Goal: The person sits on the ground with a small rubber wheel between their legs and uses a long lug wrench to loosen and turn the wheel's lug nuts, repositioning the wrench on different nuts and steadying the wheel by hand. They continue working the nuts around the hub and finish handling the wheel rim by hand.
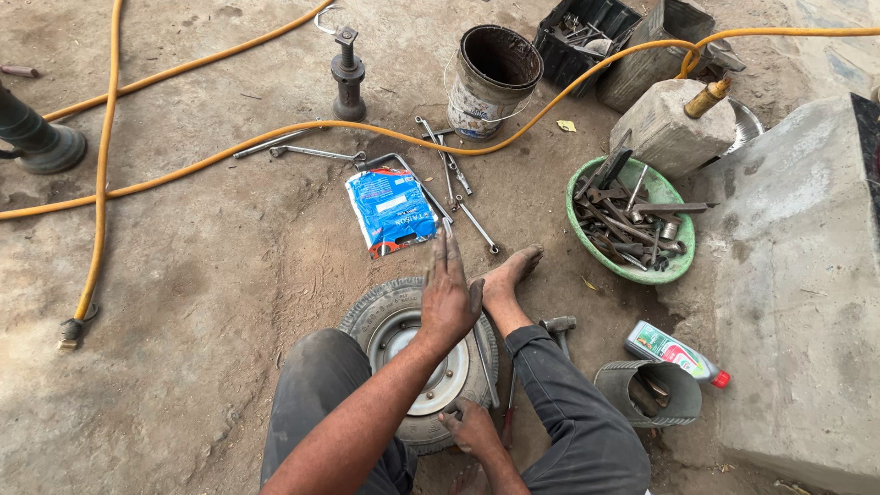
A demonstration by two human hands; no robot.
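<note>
Left hand (447, 298) hovers flat, grip open and empty; right hand (472, 428) grips the small tyre (367, 316)

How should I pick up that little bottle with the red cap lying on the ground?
Grip the bottle around its middle, coming down from above. It lies flat on its side, red cap pointing right toward the concrete block, so its long sides are open for your fingers. The rubber piece sits close below it, so come in from the top.
</note>
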